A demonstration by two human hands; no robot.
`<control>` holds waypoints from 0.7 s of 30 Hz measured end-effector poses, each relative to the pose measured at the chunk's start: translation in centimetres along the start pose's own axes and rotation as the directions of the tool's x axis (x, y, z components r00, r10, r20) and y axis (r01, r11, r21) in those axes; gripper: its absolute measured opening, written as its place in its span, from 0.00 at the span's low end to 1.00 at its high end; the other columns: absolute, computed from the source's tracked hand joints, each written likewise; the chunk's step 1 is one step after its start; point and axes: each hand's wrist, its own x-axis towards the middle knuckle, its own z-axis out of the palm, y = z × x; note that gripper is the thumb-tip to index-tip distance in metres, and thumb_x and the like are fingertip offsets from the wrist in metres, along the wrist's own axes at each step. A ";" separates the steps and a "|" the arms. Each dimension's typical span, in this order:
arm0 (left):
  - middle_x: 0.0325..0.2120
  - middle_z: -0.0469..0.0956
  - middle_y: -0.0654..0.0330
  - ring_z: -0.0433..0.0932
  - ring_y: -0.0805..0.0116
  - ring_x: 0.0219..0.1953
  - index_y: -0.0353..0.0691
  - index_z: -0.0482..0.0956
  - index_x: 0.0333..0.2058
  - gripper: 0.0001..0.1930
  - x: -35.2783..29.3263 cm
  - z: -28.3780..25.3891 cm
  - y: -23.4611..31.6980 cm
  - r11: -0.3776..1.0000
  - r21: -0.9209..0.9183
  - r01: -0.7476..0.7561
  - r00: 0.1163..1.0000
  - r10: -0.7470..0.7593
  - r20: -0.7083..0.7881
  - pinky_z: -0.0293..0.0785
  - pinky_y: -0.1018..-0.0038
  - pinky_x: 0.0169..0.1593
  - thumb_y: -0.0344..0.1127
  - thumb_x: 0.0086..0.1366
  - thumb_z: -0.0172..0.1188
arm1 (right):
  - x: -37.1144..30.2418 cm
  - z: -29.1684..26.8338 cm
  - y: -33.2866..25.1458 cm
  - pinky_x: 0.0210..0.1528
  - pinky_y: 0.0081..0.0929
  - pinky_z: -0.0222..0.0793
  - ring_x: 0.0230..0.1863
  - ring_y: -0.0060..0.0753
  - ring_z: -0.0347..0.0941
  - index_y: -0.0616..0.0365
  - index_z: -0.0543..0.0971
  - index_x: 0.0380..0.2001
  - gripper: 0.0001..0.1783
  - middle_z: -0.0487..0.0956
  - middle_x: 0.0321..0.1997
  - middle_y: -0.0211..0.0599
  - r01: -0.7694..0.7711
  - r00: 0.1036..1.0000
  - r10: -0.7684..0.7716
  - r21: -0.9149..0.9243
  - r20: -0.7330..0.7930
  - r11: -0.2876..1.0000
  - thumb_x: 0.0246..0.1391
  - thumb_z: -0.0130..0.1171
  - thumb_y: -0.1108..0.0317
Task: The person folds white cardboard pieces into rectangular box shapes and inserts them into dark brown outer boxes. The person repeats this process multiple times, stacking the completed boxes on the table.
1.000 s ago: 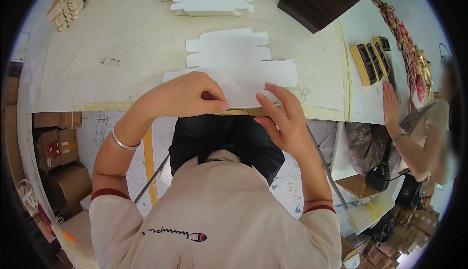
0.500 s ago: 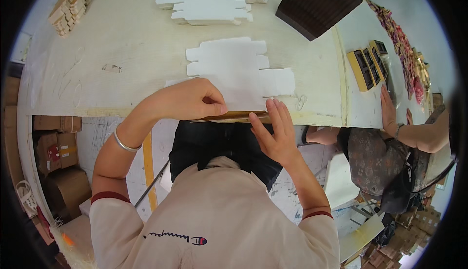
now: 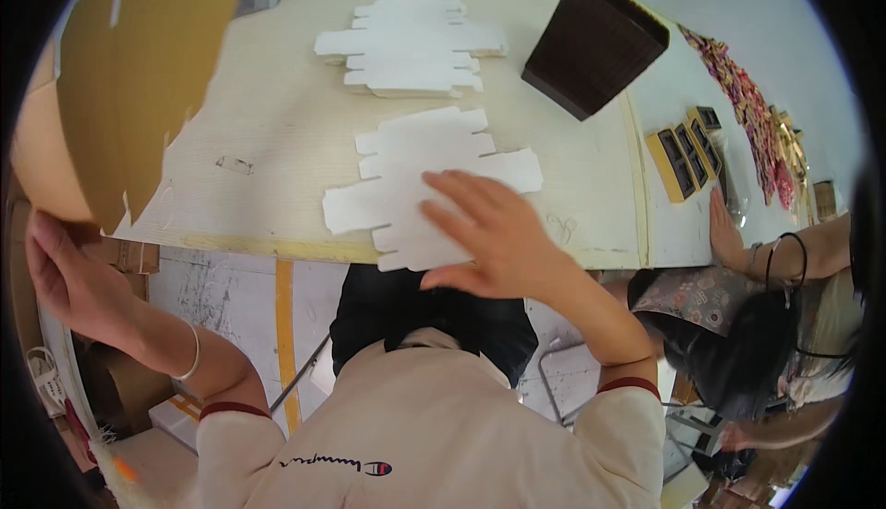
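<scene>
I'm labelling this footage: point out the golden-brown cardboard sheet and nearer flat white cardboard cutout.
Golden-brown cardboard sheet (image 3: 143, 84), head view: its broad face.
Nearer flat white cardboard cutout (image 3: 395, 175), head view: upper face, left of centre.

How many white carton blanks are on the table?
2 top ones visible: the near blank, beneath the right hand at the table edge; the far blank, behind it. The far one looks stacked, so more may be hidden.

bright, fairly even light pales the flat white cardboard blank (image 3: 397, 154) near the middle, washing out its creases; the dark brown, box-shaped block (image 3: 591, 43) at far right shows little detail. the cream tabletop (image 3: 277, 140) bows toward the black circular rim. the bare right hand (image 3: 503, 241) looks slightly blurred.
</scene>
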 end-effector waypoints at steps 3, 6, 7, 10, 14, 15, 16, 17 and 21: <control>0.37 0.79 0.59 0.73 0.77 0.35 0.27 0.77 0.44 0.18 0.1 -2.4 -0.9 0.997 0.028 0.076 0.997 -0.076 -0.004 0.68 0.81 0.37 0.41 0.71 0.52 | -1.7 2.3 0.4 0.58 0.43 0.65 0.57 0.54 0.68 0.63 0.73 0.50 0.24 0.70 0.59 0.49 0.038 0.974 -0.003 -0.151 0.226 0.988 0.49 0.60 0.65; 0.36 0.78 0.60 0.73 0.77 0.36 0.28 0.77 0.43 0.18 -1.4 -5.1 -2.3 0.976 -0.031 0.216 0.972 -0.218 -0.089 0.67 0.82 0.38 0.41 0.71 0.52 | -3.2 2.5 0.8 0.55 0.39 0.69 0.54 0.50 0.71 0.64 0.74 0.49 0.24 0.73 0.56 0.48 0.065 0.975 -0.020 -0.198 0.221 0.978 0.44 0.57 0.71; 0.37 0.78 0.59 0.73 0.76 0.37 0.29 0.77 0.43 0.18 -1.5 -6.5 -3.3 0.968 -0.065 0.241 0.967 -0.245 -0.066 0.68 0.82 0.41 0.41 0.71 0.52 | -2.7 1.5 0.6 0.53 0.37 0.71 0.52 0.49 0.72 0.64 0.74 0.48 0.24 0.74 0.55 0.48 0.057 0.980 -0.016 -0.205 0.196 0.977 0.45 0.57 0.70; 0.35 0.77 0.60 0.72 0.75 0.34 0.28 0.76 0.41 0.16 -2.8 -7.3 -3.1 0.976 -0.027 0.218 0.945 -0.218 -0.243 0.69 0.80 0.37 0.40 0.71 0.51 | 1.9 -2.1 0.4 0.41 0.32 0.76 0.43 0.44 0.78 0.63 0.76 0.46 0.23 0.78 0.47 0.47 0.042 0.995 -0.063 -0.242 -0.082 0.969 0.43 0.57 0.73; 0.32 0.77 0.59 0.74 0.73 0.31 0.28 0.75 0.36 0.14 -5.4 -7.2 -3.4 0.996 0.087 -0.015 0.964 0.037 -0.264 0.72 0.76 0.33 0.37 0.72 0.49 | 10.6 -3.6 3.9 0.34 0.29 0.74 0.41 0.38 0.78 0.59 0.78 0.43 0.17 0.79 0.43 0.42 0.010 0.939 -0.152 -0.418 -0.308 0.908 0.46 0.57 0.72; 0.31 0.78 0.58 0.74 0.71 0.30 0.30 0.75 0.35 0.14 -6.9 -7.4 -3.8 0.970 0.215 -0.111 0.968 0.154 -0.197 0.73 0.76 0.34 0.36 0.72 0.48 | 12.2 -2.6 5.4 0.37 0.29 0.74 0.43 0.38 0.77 0.59 0.78 0.43 0.15 0.79 0.44 0.42 -0.023 0.964 -0.098 -0.442 -0.248 0.897 0.49 0.58 0.71; 0.31 0.78 0.57 0.75 0.70 0.29 0.31 0.75 0.34 0.13 -8.2 -7.1 -4.3 0.930 0.311 -0.195 0.964 0.241 -0.116 0.73 0.76 0.34 0.36 0.72 0.47 | 12.7 -1.4 7.1 0.40 0.30 0.73 0.45 0.40 0.76 0.59 0.77 0.44 0.15 0.78 0.45 0.43 -0.046 0.987 -0.024 -0.423 -0.158 0.905 0.52 0.57 0.70; 0.29 0.78 0.55 0.76 0.68 0.28 0.33 0.74 0.33 0.13 -9.5 -5.4 -2.2 0.941 0.158 -0.299 0.952 0.281 0.124 0.73 0.73 0.33 0.35 0.72 0.45 | 12.9 0.5 9.0 0.42 0.31 0.72 0.46 0.41 0.76 0.60 0.77 0.46 0.15 0.78 0.46 0.44 -0.063 0.997 0.042 -0.381 -0.062 0.922 0.54 0.57 0.69; 0.26 0.78 0.64 0.78 0.61 0.29 0.43 0.77 0.29 0.01 -15.7 -1.6 3.2 0.914 -0.190 -0.358 0.530 0.366 0.765 0.74 0.69 0.32 0.29 0.58 0.58 | 7.6 0.8 11.3 0.52 0.31 0.69 0.49 0.41 0.75 0.60 0.74 0.51 0.17 0.77 0.49 0.46 -0.246 0.949 0.239 -0.009 -0.205 0.969 0.62 0.52 0.65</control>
